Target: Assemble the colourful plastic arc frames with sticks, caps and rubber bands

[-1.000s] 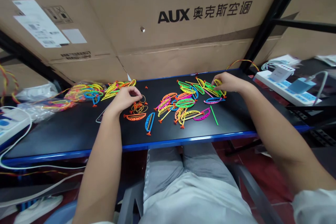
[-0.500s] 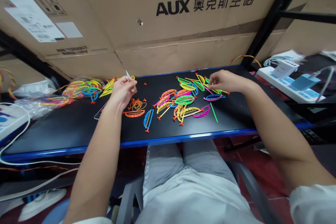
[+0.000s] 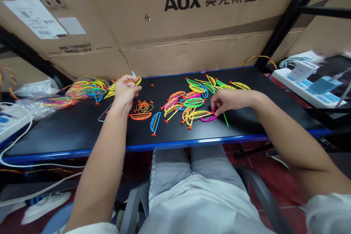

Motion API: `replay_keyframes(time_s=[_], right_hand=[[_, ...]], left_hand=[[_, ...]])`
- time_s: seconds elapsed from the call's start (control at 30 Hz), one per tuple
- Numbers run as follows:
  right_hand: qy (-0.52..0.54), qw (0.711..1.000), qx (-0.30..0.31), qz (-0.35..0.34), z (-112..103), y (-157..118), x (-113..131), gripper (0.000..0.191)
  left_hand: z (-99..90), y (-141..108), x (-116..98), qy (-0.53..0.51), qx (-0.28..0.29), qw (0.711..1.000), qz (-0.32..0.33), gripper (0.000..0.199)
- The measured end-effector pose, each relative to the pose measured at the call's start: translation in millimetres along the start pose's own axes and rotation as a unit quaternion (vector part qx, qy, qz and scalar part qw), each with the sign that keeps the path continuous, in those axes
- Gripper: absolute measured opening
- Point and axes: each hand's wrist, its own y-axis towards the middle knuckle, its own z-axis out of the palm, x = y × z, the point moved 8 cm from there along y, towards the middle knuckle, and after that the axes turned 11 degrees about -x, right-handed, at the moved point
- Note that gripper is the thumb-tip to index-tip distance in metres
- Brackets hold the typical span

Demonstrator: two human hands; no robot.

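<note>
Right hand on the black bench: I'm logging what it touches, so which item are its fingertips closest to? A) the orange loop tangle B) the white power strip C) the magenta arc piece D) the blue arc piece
C: the right hand has its fingertips down at the magenta arc piece.

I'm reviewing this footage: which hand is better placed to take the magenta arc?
Probably the right hand: its fingertips touch the magenta arc, while the left hand is raised well away from it.
</note>
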Motion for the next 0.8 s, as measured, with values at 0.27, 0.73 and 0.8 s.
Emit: replay_keyframes(time_s=[0.27, 0.73, 0.8], right_hand=[[-0.018, 1.000, -0.004, 0.002, 0.2, 3.3, 0.3, 0.029], [0.085, 0.990, -0.109, 0.019, -31.1, 4.4, -8.8, 0.038], [0.102, 0.980, -0.170, 0.006, -42.6, 5.2, -6.7, 0.034]], left_hand=[[4.9, -2.3, 1.0, 0.081, 0.028, 0.996, 0.038, 0.021], [8.6, 0.1, -1.7, 0.231, 0.047, 0.958, 0.160, 0.031], [9.2, -0.9, 0.6, 0.166, 0.050, 0.979, 0.111, 0.034]])
